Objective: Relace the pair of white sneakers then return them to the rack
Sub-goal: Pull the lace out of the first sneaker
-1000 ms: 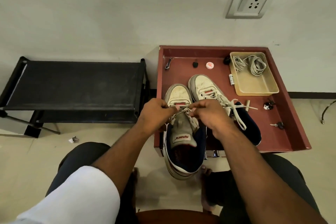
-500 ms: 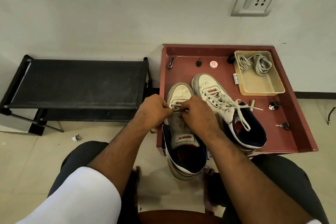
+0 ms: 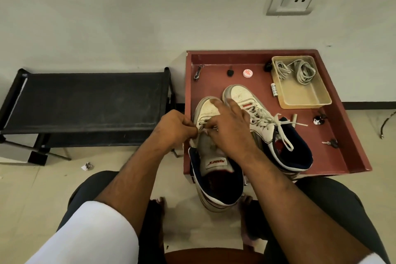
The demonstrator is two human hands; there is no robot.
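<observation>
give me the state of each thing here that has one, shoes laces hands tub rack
left shoe: eyelets mostly bare, lace being threaded near the toe
right shoe: laced, ends loose
left hand: pinching the lace
right hand: on the left shoe, fingertips hidden
tub: holding spare laces
rack: top shelf bare

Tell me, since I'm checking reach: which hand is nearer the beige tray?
Right. The right hand lies on the sneakers below-left of the beige tray; the left hand is farther left.
</observation>
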